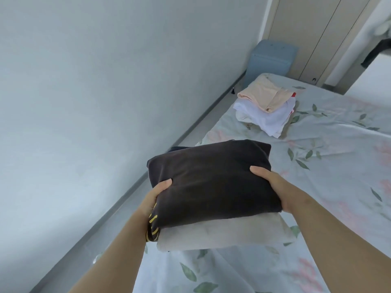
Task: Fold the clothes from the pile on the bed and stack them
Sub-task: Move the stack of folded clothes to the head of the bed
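Observation:
A folded dark brown garment (pixel 211 182) with yellow lettering at its near left corner is held above the bed. My left hand (pixel 155 196) grips its left edge, thumb on top. Along the opposite edge my right hand (pixel 273 185) grips it the same way, thumb on top, the fingers hidden beneath. Under it lies a folded off-white garment (pixel 222 233) on the floral bed sheet (pixel 330 166). Farther up the bed sits a stack of folded clothes (pixel 266 106), peach on top, white below.
The bed runs along a pale wall (pixel 84 102) on the left, with a narrow gap between them. A blue box (pixel 270 60) stands beyond the bed's far end, by beige wardrobe doors (pixel 313 34). The sheet to the right is bare.

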`<control>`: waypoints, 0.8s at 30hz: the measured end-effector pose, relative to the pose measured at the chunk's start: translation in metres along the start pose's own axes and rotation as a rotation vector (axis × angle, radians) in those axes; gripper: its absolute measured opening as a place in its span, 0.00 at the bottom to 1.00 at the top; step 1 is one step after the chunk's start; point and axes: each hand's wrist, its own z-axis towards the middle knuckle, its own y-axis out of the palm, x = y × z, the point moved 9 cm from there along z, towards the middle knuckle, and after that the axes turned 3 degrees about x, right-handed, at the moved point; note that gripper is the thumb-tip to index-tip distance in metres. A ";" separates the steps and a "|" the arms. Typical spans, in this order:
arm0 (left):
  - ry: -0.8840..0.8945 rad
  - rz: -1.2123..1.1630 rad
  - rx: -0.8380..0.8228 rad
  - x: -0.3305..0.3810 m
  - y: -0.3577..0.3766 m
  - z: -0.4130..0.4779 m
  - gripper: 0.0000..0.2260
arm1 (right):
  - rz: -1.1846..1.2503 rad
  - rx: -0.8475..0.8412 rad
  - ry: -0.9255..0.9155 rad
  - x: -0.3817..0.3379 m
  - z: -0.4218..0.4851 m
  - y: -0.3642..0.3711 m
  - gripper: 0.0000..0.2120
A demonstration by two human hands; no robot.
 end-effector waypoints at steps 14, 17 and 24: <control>-0.201 -0.059 0.065 -0.075 0.082 0.209 0.41 | -1.124 0.465 -0.310 -0.082 0.241 0.026 0.40; -0.150 -0.041 0.125 -0.094 0.089 0.236 0.34 | -1.084 0.296 -0.223 -0.001 0.284 0.076 0.39; -0.143 0.033 0.126 -0.113 0.083 0.262 0.36 | -1.078 0.375 -0.294 0.008 0.300 0.072 0.40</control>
